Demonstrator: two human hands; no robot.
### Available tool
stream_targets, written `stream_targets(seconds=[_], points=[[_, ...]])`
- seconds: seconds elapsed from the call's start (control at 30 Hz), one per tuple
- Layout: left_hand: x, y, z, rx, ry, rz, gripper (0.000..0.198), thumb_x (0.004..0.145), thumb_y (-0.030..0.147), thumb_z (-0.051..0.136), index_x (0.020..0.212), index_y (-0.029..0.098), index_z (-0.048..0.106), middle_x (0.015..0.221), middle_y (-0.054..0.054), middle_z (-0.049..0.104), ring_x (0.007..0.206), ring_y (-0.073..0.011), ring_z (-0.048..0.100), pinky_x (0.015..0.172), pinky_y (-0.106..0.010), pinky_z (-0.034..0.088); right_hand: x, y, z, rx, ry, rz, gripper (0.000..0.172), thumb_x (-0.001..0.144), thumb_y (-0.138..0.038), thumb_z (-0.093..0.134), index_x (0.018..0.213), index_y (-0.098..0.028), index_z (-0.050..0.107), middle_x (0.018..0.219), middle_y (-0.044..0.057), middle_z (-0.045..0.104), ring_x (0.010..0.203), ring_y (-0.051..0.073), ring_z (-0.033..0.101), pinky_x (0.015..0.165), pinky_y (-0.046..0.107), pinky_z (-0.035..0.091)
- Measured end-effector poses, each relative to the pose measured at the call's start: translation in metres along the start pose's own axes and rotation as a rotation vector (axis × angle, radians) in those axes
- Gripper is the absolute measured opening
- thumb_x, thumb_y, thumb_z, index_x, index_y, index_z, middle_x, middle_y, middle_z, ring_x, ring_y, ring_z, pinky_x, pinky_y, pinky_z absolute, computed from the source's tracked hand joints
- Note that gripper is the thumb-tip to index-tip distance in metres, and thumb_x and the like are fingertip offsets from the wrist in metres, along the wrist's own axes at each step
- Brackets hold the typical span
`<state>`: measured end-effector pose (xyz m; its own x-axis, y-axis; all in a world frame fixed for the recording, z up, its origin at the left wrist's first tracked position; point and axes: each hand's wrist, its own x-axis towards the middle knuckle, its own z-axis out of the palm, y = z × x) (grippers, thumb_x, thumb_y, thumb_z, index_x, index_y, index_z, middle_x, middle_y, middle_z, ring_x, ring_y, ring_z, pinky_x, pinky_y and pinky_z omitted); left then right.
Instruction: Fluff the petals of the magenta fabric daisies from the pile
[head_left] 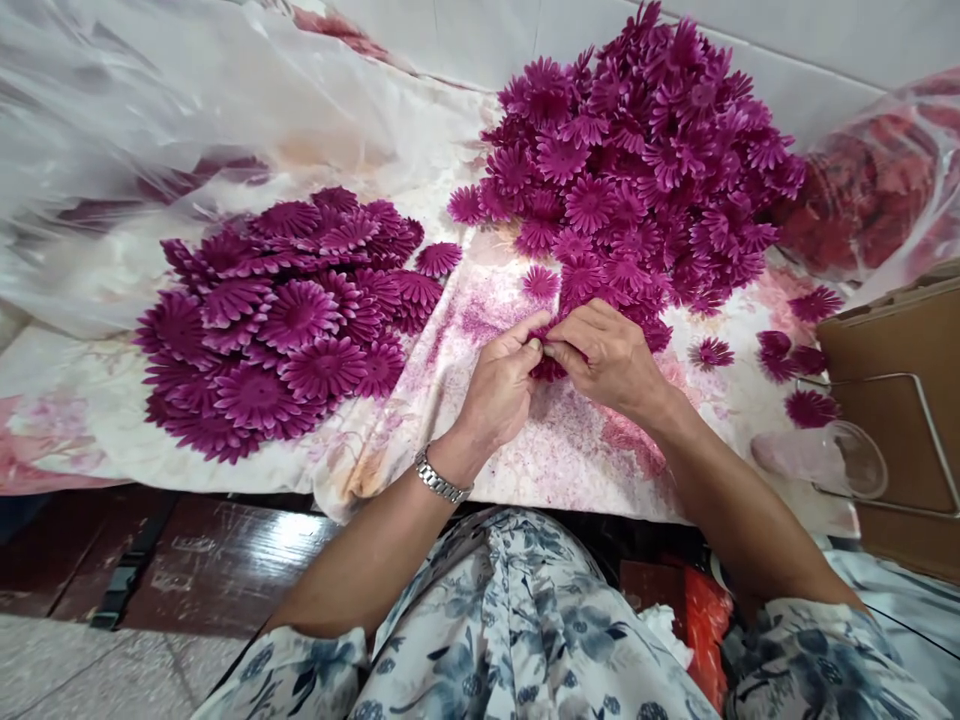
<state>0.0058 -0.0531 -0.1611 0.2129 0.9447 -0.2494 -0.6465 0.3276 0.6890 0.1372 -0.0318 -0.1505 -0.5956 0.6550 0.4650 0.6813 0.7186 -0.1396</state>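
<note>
My left hand [504,378], with a metal watch on its wrist, is closed in a pinch. Against it, my right hand [611,358] pinches too, and the fingertips of both meet at a purple fabric flower [551,368] that they mostly cover. Just beyond my fingers lies a single small purple flower [540,283]. A tall heap of small purple flowers [630,180] rises behind my right hand. Left of my left hand spreads a lower pile of wider, flatter purple flowers [300,315].
A patterned tablecloth [465,440] with purple specks covers the table. Clear plastic sheeting [97,230] lies at the left. On the right are a bag of red petals [862,190], a cardboard box [900,420], a clear plastic cup [862,460] and several loose flowers [811,408].
</note>
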Motion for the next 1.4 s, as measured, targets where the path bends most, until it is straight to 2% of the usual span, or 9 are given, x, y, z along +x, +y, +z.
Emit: stream_targets(seconds=[0.17, 0.3, 0.43, 0.6, 0.87, 1.03, 1.13, 1.27, 1.4], points=[[-0.001, 0.0, -0.002, 0.057, 0.059, 0.027, 0.033, 0.075, 0.008, 0.054, 0.103, 0.017, 0.068, 0.074, -0.001, 0.068, 0.059, -0.0078, 0.054, 0.059, -0.021, 0.043, 0.002, 0.027, -0.012, -0.133, 0.139, 0.229, 0.029, 0.093, -0.025, 0.037, 0.075, -0.019, 0.06, 0.068, 0.005, 0.059, 0.067, 0.017, 0.052, 0.067, 0.033, 0.041], [-0.001, 0.003, -0.001, 0.051, 0.058, 0.026, 0.034, 0.074, 0.008, 0.054, 0.104, 0.016, 0.067, 0.075, -0.002, 0.069, 0.059, -0.0084, 0.055, 0.057, -0.022, 0.043, 0.004, 0.054, -0.031, -0.347, 0.201, 0.455, 0.026, 0.09, -0.036, 0.045, 0.093, -0.018, 0.064, 0.093, 0.01, 0.064, 0.091, 0.025, 0.054, 0.081, 0.044, 0.04], [-0.001, 0.005, 0.0, 0.007, 0.051, -0.009, 0.035, 0.075, 0.009, 0.053, 0.106, 0.016, 0.067, 0.076, -0.003, 0.068, 0.064, -0.0101, 0.057, 0.06, -0.023, 0.042, 0.003, 0.041, -0.03, -0.2, 0.126, 0.263, 0.028, 0.087, -0.041, 0.052, 0.101, -0.019, 0.062, 0.097, 0.009, 0.064, 0.092, 0.023, 0.054, 0.081, 0.042, 0.041], [0.0, 0.003, 0.0, -0.014, 0.002, -0.031, 0.036, 0.072, 0.004, 0.053, 0.102, 0.014, 0.068, 0.076, -0.003, 0.066, 0.064, -0.009, 0.055, 0.063, -0.023, 0.042, -0.001, 0.007, -0.006, 0.019, -0.006, -0.02, 0.017, 0.088, -0.029, 0.05, 0.076, -0.02, 0.057, 0.074, 0.003, 0.061, 0.071, 0.016, 0.051, 0.071, 0.031, 0.042], [0.0, 0.001, -0.001, 0.025, 0.081, 0.011, 0.037, 0.071, 0.008, 0.056, 0.105, 0.015, 0.067, 0.07, -0.001, 0.064, 0.066, -0.0111, 0.057, 0.063, -0.024, 0.042, -0.002, 0.022, -0.003, -0.196, 0.135, 0.151, 0.029, 0.091, -0.021, 0.036, 0.07, -0.02, 0.055, 0.064, 0.004, 0.056, 0.065, 0.017, 0.048, 0.067, 0.034, 0.04], [0.0, 0.004, -0.002, 0.008, 0.073, 0.015, 0.038, 0.072, 0.009, 0.055, 0.108, 0.015, 0.066, 0.066, -0.001, 0.063, 0.064, -0.0112, 0.056, 0.062, -0.025, 0.041, 0.002, 0.054, -0.028, -0.378, 0.227, 0.451, 0.025, 0.089, -0.036, 0.045, 0.093, -0.019, 0.063, 0.094, 0.01, 0.064, 0.091, 0.026, 0.051, 0.08, 0.044, 0.037], [0.0, 0.003, -0.003, -0.011, 0.045, 0.001, 0.037, 0.075, 0.011, 0.055, 0.111, 0.016, 0.064, 0.071, -0.001, 0.064, 0.063, -0.0105, 0.054, 0.062, -0.025, 0.041, 0.004, 0.046, -0.032, -0.282, 0.186, 0.355, 0.028, 0.087, -0.039, 0.051, 0.103, -0.018, 0.061, 0.1, 0.011, 0.064, 0.094, 0.025, 0.052, 0.081, 0.043, 0.037], [0.001, 0.002, -0.004, 0.009, 0.05, -0.024, 0.038, 0.073, 0.008, 0.054, 0.109, 0.017, 0.066, 0.071, -0.001, 0.062, 0.062, -0.0103, 0.052, 0.062, -0.025, 0.041, 0.004, 0.015, -0.014, 0.011, 0.013, 0.056, 0.017, 0.088, -0.033, 0.051, 0.082, -0.019, 0.06, 0.077, 0.004, 0.061, 0.075, 0.017, 0.051, 0.073, 0.034, 0.039], [0.002, 0.0, -0.002, 0.026, 0.073, -0.005, 0.035, 0.072, 0.007, 0.053, 0.103, 0.015, 0.069, 0.074, -0.003, 0.064, 0.069, -0.0118, 0.055, 0.067, -0.025, 0.043, 0.001, 0.003, 0.001, 0.042, 0.006, 0.008, 0.019, 0.089, -0.023, 0.047, 0.073, -0.019, 0.056, 0.069, 0.002, 0.059, 0.067, 0.016, 0.049, 0.069, 0.032, 0.04]])
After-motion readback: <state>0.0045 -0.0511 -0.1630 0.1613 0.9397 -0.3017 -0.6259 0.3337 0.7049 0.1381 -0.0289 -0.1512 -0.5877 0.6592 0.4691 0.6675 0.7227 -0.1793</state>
